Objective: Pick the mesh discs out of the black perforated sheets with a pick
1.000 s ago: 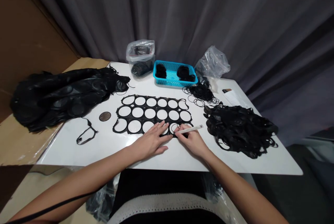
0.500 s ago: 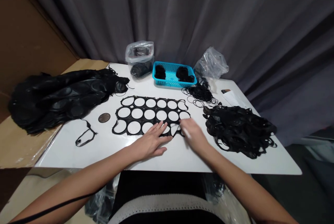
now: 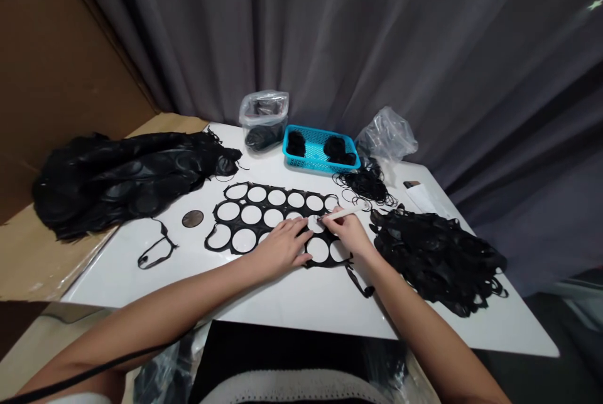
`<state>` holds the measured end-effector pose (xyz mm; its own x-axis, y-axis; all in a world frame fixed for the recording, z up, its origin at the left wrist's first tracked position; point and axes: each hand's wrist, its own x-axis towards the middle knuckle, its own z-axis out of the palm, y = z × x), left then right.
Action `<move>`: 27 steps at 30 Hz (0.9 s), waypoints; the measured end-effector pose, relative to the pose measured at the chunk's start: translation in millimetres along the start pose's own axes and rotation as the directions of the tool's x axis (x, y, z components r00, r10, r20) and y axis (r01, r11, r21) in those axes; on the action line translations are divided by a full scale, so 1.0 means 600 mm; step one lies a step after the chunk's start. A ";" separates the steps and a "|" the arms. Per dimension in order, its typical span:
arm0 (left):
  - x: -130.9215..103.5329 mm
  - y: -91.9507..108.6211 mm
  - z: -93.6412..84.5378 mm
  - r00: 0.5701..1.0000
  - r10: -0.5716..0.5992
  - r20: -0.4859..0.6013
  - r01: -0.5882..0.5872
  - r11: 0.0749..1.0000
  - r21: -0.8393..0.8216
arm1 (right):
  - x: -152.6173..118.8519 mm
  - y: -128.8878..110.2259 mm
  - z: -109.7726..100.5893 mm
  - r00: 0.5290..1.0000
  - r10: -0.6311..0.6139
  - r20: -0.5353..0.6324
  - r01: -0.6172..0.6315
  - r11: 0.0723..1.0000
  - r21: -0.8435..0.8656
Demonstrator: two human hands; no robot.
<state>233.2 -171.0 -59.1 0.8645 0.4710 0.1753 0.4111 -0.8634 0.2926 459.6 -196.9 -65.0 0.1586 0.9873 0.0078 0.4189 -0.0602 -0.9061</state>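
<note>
A black rubber-like sheet [image 3: 260,215] with rows of round holes lies flat on the white table. My left hand [image 3: 283,242] rests palm down on the sheet's near edge with its fingers spread, covering some holes. My right hand [image 3: 346,232] grips a slim white pen-like tool [image 3: 351,211]. The tool's dark tip points left, at a hole in the middle row just beyond my left fingertips. Beside my right wrist lies a torn black strip [image 3: 360,283], partly against the sheet's near right corner.
Left are a heap of black sheets [image 3: 117,178], a dark disc [image 3: 193,218] and a loose scrap [image 3: 157,253]. Behind stand a lidless plastic tub [image 3: 264,124], a blue basket [image 3: 308,165] and a clear bag [image 3: 389,134]. Black rings [image 3: 370,184] and a scrap pile [image 3: 438,259] lie right.
My right hand has moved from the sheet's near row up to the middle row. A black strip now lies by my right wrist. My left hand stays on the sheet; the view has shifted slightly.
</note>
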 end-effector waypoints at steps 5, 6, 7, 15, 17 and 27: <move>0.001 -0.011 0.028 1.000 0.004 -0.003 -0.004 1.000 -0.008 | -0.018 0.002 0.020 0.994 -0.026 0.102 0.028 0.999 -0.020; -0.002 -0.013 0.033 1.000 0.006 -0.009 -0.006 1.000 -0.019 | -0.020 0.003 0.019 0.994 -0.027 0.104 0.030 0.999 -0.022; -0.005 -0.014 0.036 1.000 0.010 -0.015 -0.010 1.000 -0.030 | -0.021 0.004 0.019 0.994 -0.028 0.106 0.031 0.999 -0.024; -0.007 -0.019 0.039 1.000 0.015 -0.011 -0.016 0.999 -0.052 | -0.028 0.000 0.022 0.994 -0.034 0.105 0.042 0.997 -0.071; -0.006 -0.018 0.037 1.000 0.013 0.002 -0.013 0.999 -0.049 | -0.030 -0.002 0.023 0.995 -0.030 0.099 0.038 0.996 -0.075; -0.009 -0.023 0.045 1.000 0.013 -0.023 -0.015 0.996 -0.085 | -0.035 -0.009 0.023 0.987 -0.124 0.098 0.136 0.982 -0.134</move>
<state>231.0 -166.7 -89.5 0.8628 0.4639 0.2009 0.3722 -0.8519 0.3685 441.6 -215.4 -65.9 0.0175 0.9968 0.0786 0.5527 0.0559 -0.8315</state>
